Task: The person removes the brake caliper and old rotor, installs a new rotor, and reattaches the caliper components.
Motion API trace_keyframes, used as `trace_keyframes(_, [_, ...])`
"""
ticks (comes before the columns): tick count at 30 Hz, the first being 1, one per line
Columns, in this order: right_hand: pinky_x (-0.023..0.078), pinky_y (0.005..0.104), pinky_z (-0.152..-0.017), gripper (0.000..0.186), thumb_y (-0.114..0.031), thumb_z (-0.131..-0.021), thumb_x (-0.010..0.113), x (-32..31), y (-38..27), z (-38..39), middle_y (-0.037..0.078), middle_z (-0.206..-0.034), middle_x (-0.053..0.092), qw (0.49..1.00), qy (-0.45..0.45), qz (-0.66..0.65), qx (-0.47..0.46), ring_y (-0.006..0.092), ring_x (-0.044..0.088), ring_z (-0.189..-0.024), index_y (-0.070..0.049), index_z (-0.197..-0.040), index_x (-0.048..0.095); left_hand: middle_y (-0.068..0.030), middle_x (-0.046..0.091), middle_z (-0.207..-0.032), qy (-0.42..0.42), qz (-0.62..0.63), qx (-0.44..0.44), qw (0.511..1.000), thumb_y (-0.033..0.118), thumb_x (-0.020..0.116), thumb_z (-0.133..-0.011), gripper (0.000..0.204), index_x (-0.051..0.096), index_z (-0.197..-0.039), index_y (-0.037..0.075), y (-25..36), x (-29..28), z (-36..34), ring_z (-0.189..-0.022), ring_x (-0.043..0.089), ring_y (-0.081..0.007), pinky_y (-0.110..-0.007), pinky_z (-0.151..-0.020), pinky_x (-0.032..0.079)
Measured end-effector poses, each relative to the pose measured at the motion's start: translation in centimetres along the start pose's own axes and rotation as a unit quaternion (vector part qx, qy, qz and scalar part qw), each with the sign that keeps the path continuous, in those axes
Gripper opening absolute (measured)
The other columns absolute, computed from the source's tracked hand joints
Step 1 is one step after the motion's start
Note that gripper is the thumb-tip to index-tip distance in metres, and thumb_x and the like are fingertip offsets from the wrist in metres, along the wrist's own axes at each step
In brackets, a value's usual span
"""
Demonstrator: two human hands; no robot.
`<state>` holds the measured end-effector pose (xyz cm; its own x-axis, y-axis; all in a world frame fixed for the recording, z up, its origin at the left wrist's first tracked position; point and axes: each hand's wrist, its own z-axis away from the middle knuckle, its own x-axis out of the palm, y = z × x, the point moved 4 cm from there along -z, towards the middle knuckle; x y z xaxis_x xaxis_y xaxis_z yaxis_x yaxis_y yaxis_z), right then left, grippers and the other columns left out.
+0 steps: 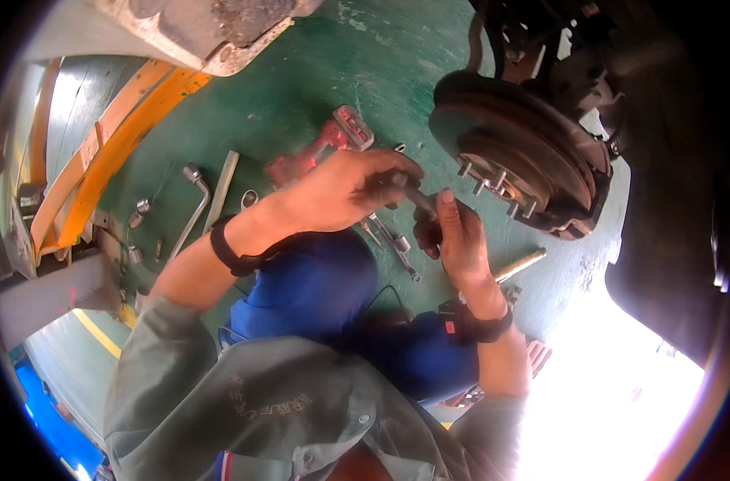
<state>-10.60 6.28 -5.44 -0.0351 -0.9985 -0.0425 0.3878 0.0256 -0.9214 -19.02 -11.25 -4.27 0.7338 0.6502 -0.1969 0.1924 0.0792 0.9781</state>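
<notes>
In the head view, the left forearm reaches in from 8 o'clock and the right from 4 o'clock, both bent toward the middle. The left hand, back up, curls narrowly around one end of a rod; the right hand, thumb up, closes its fingers at the other end. The rod slants from 10 to 4 o'clock, between 1 and 2 o'clock of centre. A brake disc is at 2 o'clock; a red tool lies at 11 on the floor.
</notes>
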Motion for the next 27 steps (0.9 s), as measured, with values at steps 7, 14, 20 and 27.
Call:
trace_keyframes(7, [0.033, 0.0235, -0.05, 0.032, -0.032, -0.103, 0.051, 1.0, 0.3, 0.1, 0.0, -0.069, 0.052, 0.99, -0.056, -0.121, -0.043, 0.007, 0.042, -0.056, -0.001, -0.096, 0.057, 0.0005, 0.053, -0.083, 0.013, 0.07, 0.019, 0.997, 0.004, 0.062, -0.093, 0.027, 0.06, -0.12, 0.002, 0.8, 0.2, -0.3, -0.076, 0.051, -0.0098, -0.026, -0.069, 0.045])
trace_keyframes(14, [0.035, 0.0224, -0.055, 0.013, -0.011, -0.094, 0.065, -0.9, -0.5, 0.3, -0.003, -0.069, 0.05, 0.982, 0.038, 0.076, -0.171, 0.0048, 0.042, -0.061, -0.002, -0.098, 0.057, -0.0038, 0.063, -0.087, -0.026, -0.023, -0.027, 0.999, 0.011, 0.061, -0.096, 0.027, 0.059, -0.12, 0.0, 1.1, 0.5, -0.5, -0.073, 0.055, -0.0085, -0.026, -0.067, 0.048])
trace_keyframes(20, [0.037, 0.0229, -0.055, 0.015, -0.012, -0.094, 0.065, -0.8, -1.1, 0.9, -0.001, -0.072, 0.054, 0.985, 0.021, 0.06, -0.163, 0.0052, 0.046, -0.063, -0.001, -0.098, 0.056, -0.0047, 0.062, -0.087, -0.011, -0.033, -0.032, 0.999, 0.011, 0.061, -0.096, 0.026, 0.058, -0.12, -0.001, 1.1, 0.8, -0.4, -0.072, 0.055, -0.008, -0.025, -0.067, 0.048])
trace_keyframes(27, [0.044, 0.0232, -0.058, 0.017, -0.013, -0.096, 0.064, 0.1, -1.0, 0.9, 0.001, -0.073, 0.057, 0.985, -0.029, -0.125, -0.117, 0.0067, 0.052, -0.065, 0.001, -0.098, 0.055, -0.0037, 0.062, -0.092, -0.002, -0.033, 0.012, 0.999, 0.01, 0.06, -0.096, 0.026, 0.058, -0.12, -0.001, 1.9, 0.6, -0.3, -0.075, 0.054, -0.0071, -0.024, -0.07, 0.047])
